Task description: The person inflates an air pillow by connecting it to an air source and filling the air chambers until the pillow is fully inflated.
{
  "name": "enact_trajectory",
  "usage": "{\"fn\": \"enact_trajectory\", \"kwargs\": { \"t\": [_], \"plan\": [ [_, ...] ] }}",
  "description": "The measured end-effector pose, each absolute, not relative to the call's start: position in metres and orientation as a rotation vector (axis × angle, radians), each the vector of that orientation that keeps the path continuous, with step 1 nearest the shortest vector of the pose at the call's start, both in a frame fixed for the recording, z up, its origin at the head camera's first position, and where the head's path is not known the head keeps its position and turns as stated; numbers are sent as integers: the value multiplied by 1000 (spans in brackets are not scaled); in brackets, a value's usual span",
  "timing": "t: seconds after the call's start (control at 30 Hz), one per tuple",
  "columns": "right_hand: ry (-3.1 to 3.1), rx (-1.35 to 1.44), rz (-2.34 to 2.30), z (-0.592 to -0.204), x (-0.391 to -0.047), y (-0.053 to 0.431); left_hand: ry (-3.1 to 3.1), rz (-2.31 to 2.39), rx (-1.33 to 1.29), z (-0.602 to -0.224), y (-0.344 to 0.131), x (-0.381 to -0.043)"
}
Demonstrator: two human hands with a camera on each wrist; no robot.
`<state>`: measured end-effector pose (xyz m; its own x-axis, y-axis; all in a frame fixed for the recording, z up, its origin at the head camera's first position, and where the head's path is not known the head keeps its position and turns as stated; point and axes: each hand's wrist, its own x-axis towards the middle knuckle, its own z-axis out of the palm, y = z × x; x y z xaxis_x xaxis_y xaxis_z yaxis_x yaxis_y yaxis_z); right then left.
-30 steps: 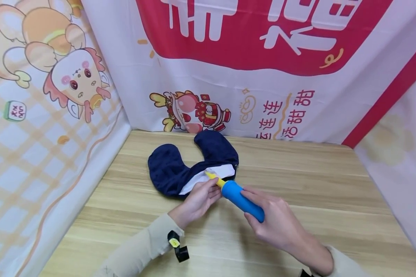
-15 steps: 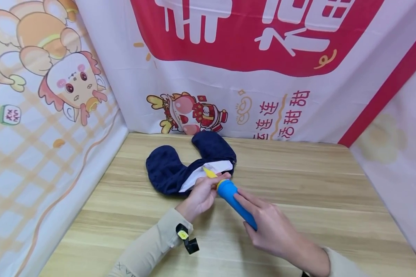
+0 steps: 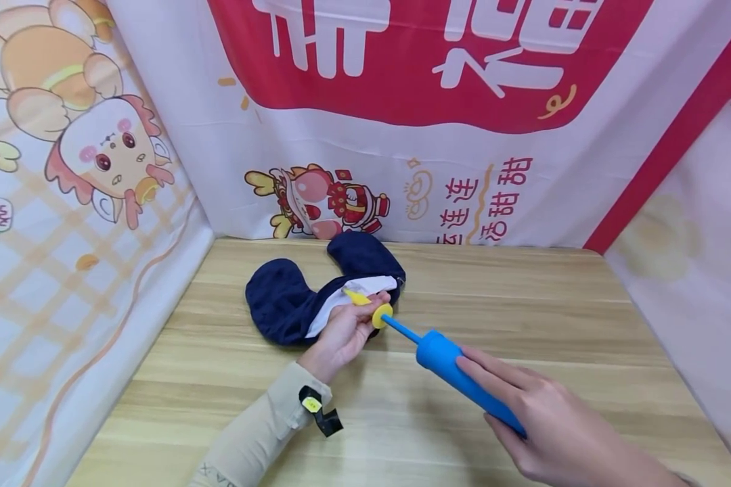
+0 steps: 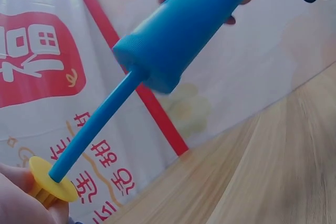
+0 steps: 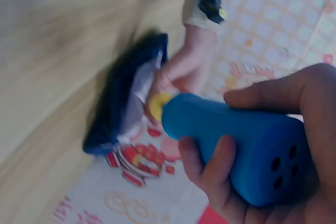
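Observation:
A navy U-shaped neck pillow [image 3: 280, 301] lies on the table, its cover open along the curve and a white inner lining [image 3: 374, 285] showing. My left hand [image 3: 340, 337] pinches the yellow nozzle end [image 3: 382, 316] of a hand air pump at that opening. The nozzle tip [image 3: 357, 297] points into the white part; whether it sits in a valve is too small to tell. My right hand [image 3: 545, 412] grips the pump's blue barrel [image 3: 463, 380], drawn back from the nozzle. Between them the thin blue rod [image 4: 100, 121] is exposed in the left wrist view.
Under everything is a wood-grain table [image 3: 499, 297]. Printed cloth walls [image 3: 317, 128] stand at the back and both sides; the pillow's far end lies close to the back one. A black strap [image 3: 319, 409] is on the left sleeve.
My right hand first pushed the barrel up to the nozzle, then pulled it back toward the lower right, baring the rod. The left hand stays at the nozzle. The head view shifts slightly.

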<state>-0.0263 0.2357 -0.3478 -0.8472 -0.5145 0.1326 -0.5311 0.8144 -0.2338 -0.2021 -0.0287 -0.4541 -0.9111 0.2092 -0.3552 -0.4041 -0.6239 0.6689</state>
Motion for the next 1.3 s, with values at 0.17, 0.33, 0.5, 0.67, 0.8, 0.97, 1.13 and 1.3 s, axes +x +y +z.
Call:
{"fn": "enact_trajectory", "kwargs": {
  "t": [0.17,0.33,0.5,0.67,0.8,0.97,1.13,1.3],
  "plan": [
    [-3002,799,332,-341,-13,251,1133,2564,-351,-455,-28,-202],
    [-2960,744,246,-333,-14,230,1121,2602,-366,-453,-24,-193],
    [-2725,832,287,-348,-33,192,1104,2584,-425,-458,-24,-180],
    [-2735,885,340,-375,-63,169,1168,2536,-433,-468,-22,-172],
    [-2732,945,361,-391,-73,168,1172,2516,-420,-476,-22,-171],
    [-2777,959,404,-382,-55,183,1138,2531,-406,-481,-33,-179],
    [-2936,912,459,-363,-24,213,1105,2520,-418,-483,-42,-185],
    [-3168,756,362,-348,-8,231,1075,2549,-412,-484,-42,-182]
  ]
}}
